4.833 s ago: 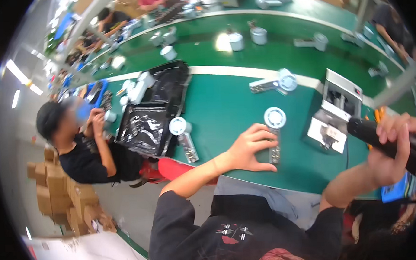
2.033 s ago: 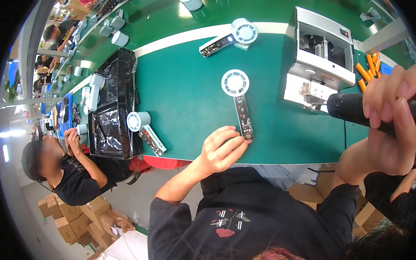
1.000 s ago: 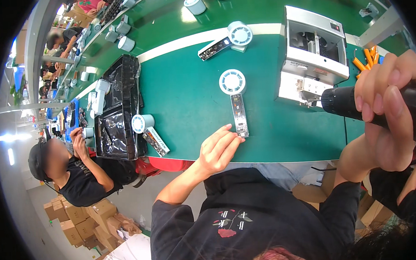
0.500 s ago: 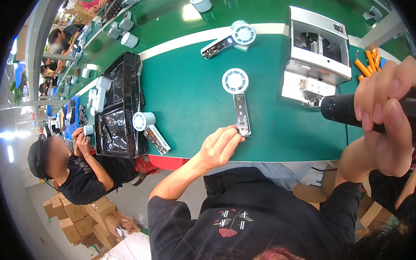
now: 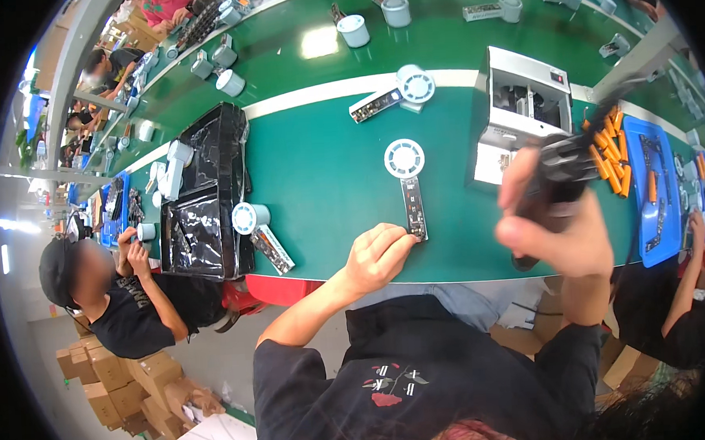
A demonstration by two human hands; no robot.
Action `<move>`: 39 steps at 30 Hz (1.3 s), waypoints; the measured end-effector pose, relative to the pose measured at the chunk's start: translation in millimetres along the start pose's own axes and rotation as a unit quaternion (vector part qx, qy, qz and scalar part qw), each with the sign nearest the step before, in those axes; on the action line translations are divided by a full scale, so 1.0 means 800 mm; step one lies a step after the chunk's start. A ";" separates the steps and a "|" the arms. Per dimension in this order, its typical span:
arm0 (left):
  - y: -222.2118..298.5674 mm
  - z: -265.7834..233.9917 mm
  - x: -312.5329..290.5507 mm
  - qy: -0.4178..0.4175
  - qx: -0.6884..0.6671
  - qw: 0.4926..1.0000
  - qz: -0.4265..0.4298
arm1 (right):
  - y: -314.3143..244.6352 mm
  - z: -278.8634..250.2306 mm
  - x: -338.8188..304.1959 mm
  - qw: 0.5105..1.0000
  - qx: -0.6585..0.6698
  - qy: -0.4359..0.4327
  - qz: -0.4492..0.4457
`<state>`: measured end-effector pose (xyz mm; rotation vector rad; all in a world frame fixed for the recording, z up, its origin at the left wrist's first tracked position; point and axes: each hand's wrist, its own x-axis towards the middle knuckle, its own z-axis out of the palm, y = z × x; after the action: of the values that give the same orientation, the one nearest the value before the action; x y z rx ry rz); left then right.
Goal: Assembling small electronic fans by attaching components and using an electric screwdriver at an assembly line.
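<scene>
Fan [image 5: 411, 192] in white and pale blue lies on the green table [image 5: 327, 174] a little right of the middle of the frame, its round head toward the top and its narrow handle pointing down at you, with a dark circuit board showing along the handle. Your left hand [image 5: 380, 258] sits at the low end of that handle, fingers bent and pressed together, their tips at the handle's end; whether they pinch it or just rest against it, you cannot tell from this view. Your right hand [image 5: 571, 246], right of centre, is closed around a black power tool [image 5: 561, 178]; both are blurred, so the exact place of each finger is hard to make out. Behind that tool, toward the upper right, stands a silver machine [image 5: 525, 118] with an open front. Orange cylinders [image 5: 613, 161] lie in a heap beside it, next to a blue tray [image 5: 638, 176] near the right edge. A second fan [image 5: 417, 87] lies above yours, and a third fan [image 5: 249, 218] lies left of your left hand, just beside a black tray [image 5: 229, 233]. At the left edge, a co-worker [image 5: 148, 307] in a dark cap holds a pale blue part [image 5: 145, 231].
</scene>
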<state>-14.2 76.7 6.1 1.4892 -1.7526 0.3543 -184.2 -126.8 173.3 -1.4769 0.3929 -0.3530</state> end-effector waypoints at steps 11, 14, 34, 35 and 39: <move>0.001 -0.004 0.043 -0.092 -0.229 0.885 -0.396 | 0.117 0.038 0.013 0.857 -0.492 0.044 0.148; 0.001 -0.005 0.031 -0.071 -0.273 0.849 -0.447 | 0.135 0.059 0.004 0.829 -0.536 0.119 0.108; -0.014 -0.004 0.026 -0.058 -0.534 0.635 -0.556 | 0.174 0.120 -0.077 0.969 -0.233 0.052 0.058; -0.014 -0.004 0.026 -0.062 -0.534 0.634 -0.555 | 0.171 0.127 -0.073 0.984 -0.089 0.054 0.143; -0.008 -0.001 0.025 -0.060 -0.500 0.654 -0.564 | 0.194 0.141 -0.057 0.960 0.166 0.086 0.209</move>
<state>-7.6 61.7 19.1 1.3603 -0.4992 -1.1943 -174.2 4.1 25.8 -1.0065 0.7348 -0.1946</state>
